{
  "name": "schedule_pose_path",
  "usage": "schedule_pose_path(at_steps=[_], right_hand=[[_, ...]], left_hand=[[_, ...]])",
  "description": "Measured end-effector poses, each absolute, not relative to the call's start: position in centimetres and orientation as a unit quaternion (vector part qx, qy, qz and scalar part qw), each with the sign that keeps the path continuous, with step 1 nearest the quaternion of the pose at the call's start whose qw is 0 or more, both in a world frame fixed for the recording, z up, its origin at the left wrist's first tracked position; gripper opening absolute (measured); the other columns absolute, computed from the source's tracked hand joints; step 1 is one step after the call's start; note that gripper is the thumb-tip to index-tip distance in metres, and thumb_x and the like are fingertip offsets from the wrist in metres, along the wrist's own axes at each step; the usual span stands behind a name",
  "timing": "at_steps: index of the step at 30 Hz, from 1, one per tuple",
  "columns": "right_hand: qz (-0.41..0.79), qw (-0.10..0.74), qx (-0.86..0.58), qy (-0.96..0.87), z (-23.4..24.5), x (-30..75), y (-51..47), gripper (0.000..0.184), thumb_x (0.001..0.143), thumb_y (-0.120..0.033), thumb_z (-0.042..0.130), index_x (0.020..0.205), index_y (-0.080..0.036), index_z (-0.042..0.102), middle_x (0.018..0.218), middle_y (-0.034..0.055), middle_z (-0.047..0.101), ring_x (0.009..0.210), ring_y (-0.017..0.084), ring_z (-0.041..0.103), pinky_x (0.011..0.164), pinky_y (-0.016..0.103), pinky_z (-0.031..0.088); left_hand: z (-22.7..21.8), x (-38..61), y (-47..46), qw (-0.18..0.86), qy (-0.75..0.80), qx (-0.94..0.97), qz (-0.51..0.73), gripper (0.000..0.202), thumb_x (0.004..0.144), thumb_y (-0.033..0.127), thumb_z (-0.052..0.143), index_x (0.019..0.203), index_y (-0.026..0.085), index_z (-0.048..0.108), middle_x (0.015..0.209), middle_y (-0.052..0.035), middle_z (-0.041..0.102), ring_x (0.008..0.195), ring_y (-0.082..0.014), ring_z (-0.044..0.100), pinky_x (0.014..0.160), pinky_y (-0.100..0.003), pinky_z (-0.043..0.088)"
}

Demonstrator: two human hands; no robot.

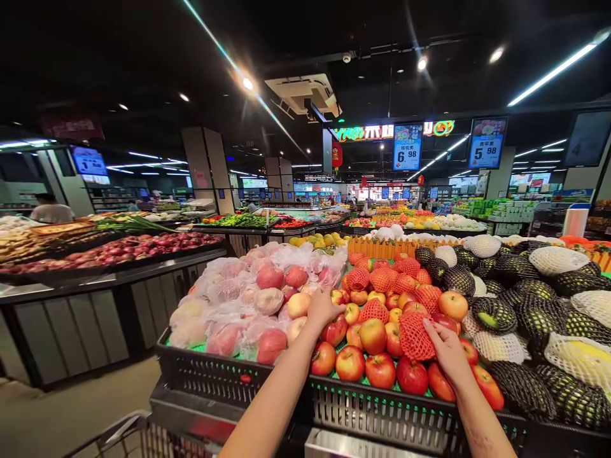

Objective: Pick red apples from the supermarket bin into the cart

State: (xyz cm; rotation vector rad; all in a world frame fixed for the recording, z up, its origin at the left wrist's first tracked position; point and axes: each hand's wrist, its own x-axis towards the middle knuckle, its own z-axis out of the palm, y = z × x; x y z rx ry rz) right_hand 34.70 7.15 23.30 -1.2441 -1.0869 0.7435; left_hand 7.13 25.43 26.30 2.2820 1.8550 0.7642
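Observation:
Apples fill the middle of a black slatted crate (382, 413), some bare and some in red foam nets. My right hand (449, 350) grips the right side of an apple in a red foam net (415, 335), which sits among the others near the front. Further left, my left hand (325, 310) reaches over the border between the loose apples and the bagged fruit. Its thumb is stretched out beside a bare red apple (335, 331), and its other fingers are partly hidden. No fruit shows lifted in that hand.
Bagged pink fruit (270, 278) lies to the left, netted dark green fruit (529, 305) to the right. A low orange fence (382, 247) stands behind the apples. Red onions (157, 245) fill a stand at the left. A wire cart (119, 439) is at the lower left. One person (51, 208) stands far left.

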Motion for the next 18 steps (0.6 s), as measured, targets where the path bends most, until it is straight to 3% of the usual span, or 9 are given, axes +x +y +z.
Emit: schedule_pose_path(at_steps=[6,11,15,18], right_hand=[[0.296,0.649,-0.536,-0.452,22.9,35.0,7.1,0.094,0.060,-0.091,0.072,0.093,-0.003,0.066,0.112,0.0133,0.063,0.092,0.013,0.056,0.084,0.020,0.049],[0.150,0.726,-0.551,-0.384,22.2,35.2,6.8,0.102,0.065,-0.095,0.066,0.109,-0.003,0.069,0.120,0.0142,0.062,0.100,0.016,0.059,0.089,0.021,0.049],[-0.004,0.752,-0.559,-0.348,21.8,34.6,6.3,0.093,0.082,-0.094,0.050,0.092,-0.004,0.066,0.101,0.0147,0.064,0.083,0.012,0.054,0.078,0.022,0.045],[-0.106,0.745,-0.582,-0.307,21.6,33.9,5.5,0.090,0.088,-0.095,0.035,0.071,-0.009,0.055,0.078,0.0135,0.057,0.067,0.010,0.045,0.067,0.025,0.038]], left_hand=[[26.3,7.0,25.0,0.047,0.610,0.746,0.261,0.062,0.083,0.046,0.072,0.136,0.016,0.059,0.123,-0.0182,0.057,0.120,-0.0349,0.057,0.102,-0.040,0.046],[26.1,7.0,24.7,0.049,0.605,0.750,0.263,0.056,0.086,0.043,0.067,0.131,0.013,0.058,0.124,-0.0193,0.056,0.122,-0.0363,0.055,0.104,-0.042,0.045],[25.6,6.8,25.0,0.058,0.594,0.755,0.271,0.056,0.088,0.043,0.065,0.132,0.011,0.056,0.126,-0.0205,0.055,0.125,-0.0378,0.053,0.106,-0.043,0.044],[25.1,6.8,25.3,0.070,0.580,0.760,0.284,0.055,0.090,0.042,0.063,0.133,0.010,0.055,0.125,-0.0215,0.056,0.123,-0.0380,0.055,0.106,-0.044,0.044]])
